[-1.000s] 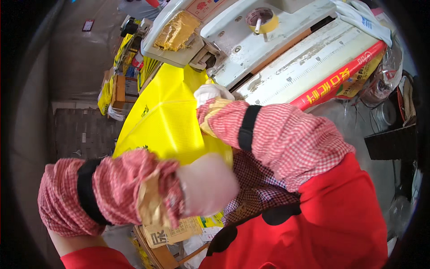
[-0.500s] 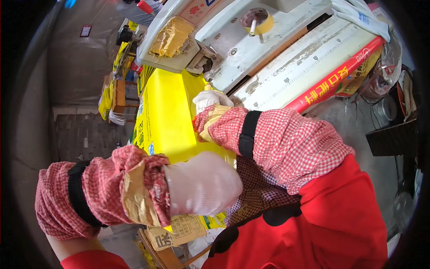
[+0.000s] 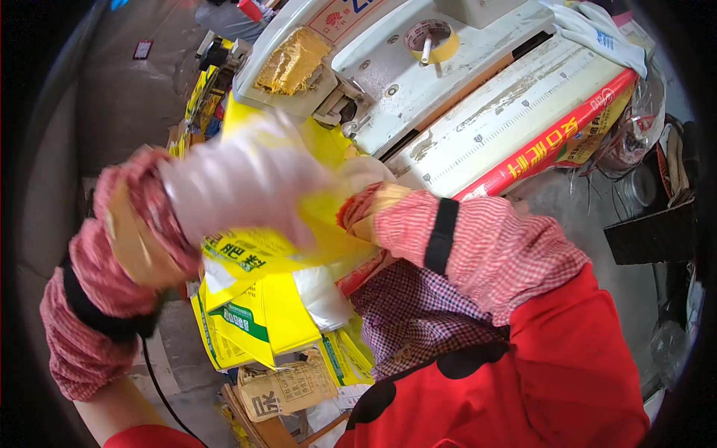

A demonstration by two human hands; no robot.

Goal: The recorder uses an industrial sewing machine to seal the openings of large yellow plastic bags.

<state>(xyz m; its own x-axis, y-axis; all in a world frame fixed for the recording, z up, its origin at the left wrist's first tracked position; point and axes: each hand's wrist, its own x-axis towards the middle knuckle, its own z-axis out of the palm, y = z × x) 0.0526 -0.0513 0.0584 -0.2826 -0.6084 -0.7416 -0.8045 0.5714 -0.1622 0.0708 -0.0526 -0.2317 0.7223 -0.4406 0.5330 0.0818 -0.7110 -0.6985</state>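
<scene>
In a whitish glove, my left hand [image 3: 254, 175] is smeared by motion over a yellow printed plastic bag [image 3: 258, 257], near the head of a sewing machine [image 3: 317, 93]. Its fingers are too blurred to read. My right hand [image 3: 367, 175], also gloved, is at the bag's right side, by the machine bed; its fingers are blurred and partly hidden. The yellow bag looks bent and creased between the two hands. Below it hang more yellow bags [image 3: 280, 310] with green print, beside a white, glossy folded piece [image 3: 323, 299].
A roll of yellow tape [image 3: 447, 46] sits on the machine bed. Along the bed runs a worn white board [image 3: 493, 112] with ruler marks and a red printed strip [image 3: 553, 138]. A brown paper sack [image 3: 287, 390] lies low on a wooden frame. A white cloth [image 3: 597, 33] hangs at top right.
My left hand has swung up and away toward the machine head. The smooth yellow bag surface is now bent and shifted, uncovering the bags below. My right hand has moved slightly right and down.
</scene>
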